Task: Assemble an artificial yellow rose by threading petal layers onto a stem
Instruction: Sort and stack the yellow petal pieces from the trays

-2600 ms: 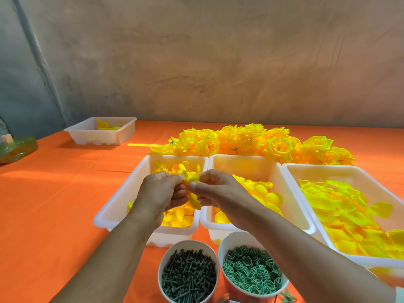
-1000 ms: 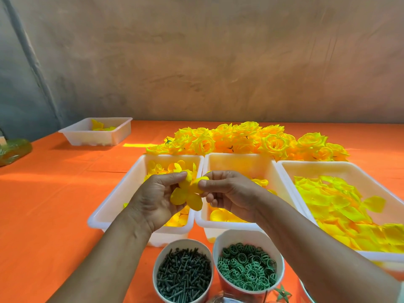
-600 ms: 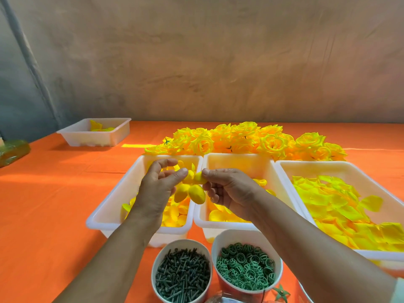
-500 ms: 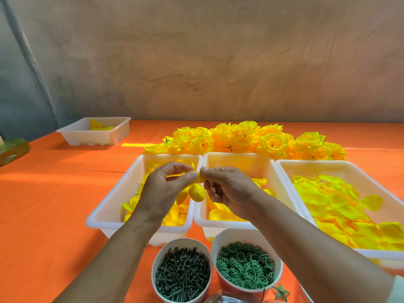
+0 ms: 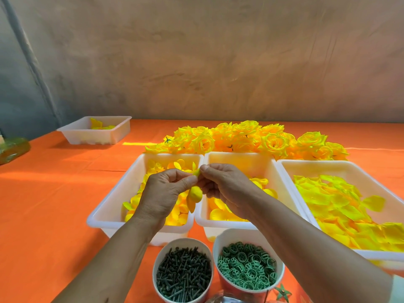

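We see both hands raised together over the gap between two white trays, near the middle of the view. The left hand (image 5: pixel 166 191) and the right hand (image 5: pixel 225 189) meet at the fingertips. Each grip is pressed together, thumb against forefinger, pinching the top of a yellow petal layer (image 5: pixel 194 195). The rest of the petal layer hangs below the pinch, between the two palms, with one rounded lobe facing us. We cannot make out a stem inside it.

Under the left hand, at six o'clock of it, the left tray (image 5: pixel 109 204) holds small yellow petals (image 5: pixel 175 217). The middle tray (image 5: pixel 238 160) touches it at three o'clock and holds fewer petals. The right tray (image 5: pixel 323 169), at three o'clock of the middle one, is filled with larger, paler petal pieces (image 5: pixel 341 206).

At twelve o'clock of the trays a heap of finished yellow roses (image 5: pixel 251 141) lies on the orange worktop (image 5: pixel 54 204). At ten o'clock, well apart, stands a fourth tray (image 5: pixel 91 138) with a few yellow pieces.

At six o'clock of the hands, near the lower edge, two cups stand side by side. The left cup (image 5: pixel 183 239) holds dark pegs (image 5: pixel 183 278) and the right cup (image 5: pixel 234 234) holds green rings (image 5: pixel 247 267). A green star-shaped piece (image 5: pixel 283 292) lies just beside the right cup at five o'clock.
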### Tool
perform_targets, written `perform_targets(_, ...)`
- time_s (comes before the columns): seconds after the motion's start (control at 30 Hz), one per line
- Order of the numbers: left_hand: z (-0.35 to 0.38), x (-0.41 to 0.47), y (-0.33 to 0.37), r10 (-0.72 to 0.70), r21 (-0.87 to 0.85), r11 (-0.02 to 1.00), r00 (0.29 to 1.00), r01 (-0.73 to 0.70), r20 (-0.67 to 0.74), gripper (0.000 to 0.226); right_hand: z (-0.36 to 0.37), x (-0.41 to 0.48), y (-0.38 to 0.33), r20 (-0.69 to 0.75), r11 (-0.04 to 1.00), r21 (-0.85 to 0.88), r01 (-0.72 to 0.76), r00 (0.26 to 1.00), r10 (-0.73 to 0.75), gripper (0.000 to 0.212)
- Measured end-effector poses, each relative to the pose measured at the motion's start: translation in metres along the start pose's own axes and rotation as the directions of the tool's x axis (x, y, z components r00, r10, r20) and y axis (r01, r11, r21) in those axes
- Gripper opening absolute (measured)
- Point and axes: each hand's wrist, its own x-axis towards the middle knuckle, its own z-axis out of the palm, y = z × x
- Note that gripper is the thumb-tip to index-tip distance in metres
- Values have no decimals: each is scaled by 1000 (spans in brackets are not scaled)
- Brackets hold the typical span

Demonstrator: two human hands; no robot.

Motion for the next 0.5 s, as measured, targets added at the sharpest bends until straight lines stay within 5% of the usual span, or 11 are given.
perform_targets(0.33, -1, -4, 8, -88, -81, 992, 986, 100, 139, 24, 5, -2, -2, -60, 998, -44, 51, 997, -54, 25)
perform_targets(0.5, 0, 3, 7, -12, 15, 1000, 1000, 12, 1, 19, 7, -1, -1, -65, 993, -92, 78, 994, -84, 19)
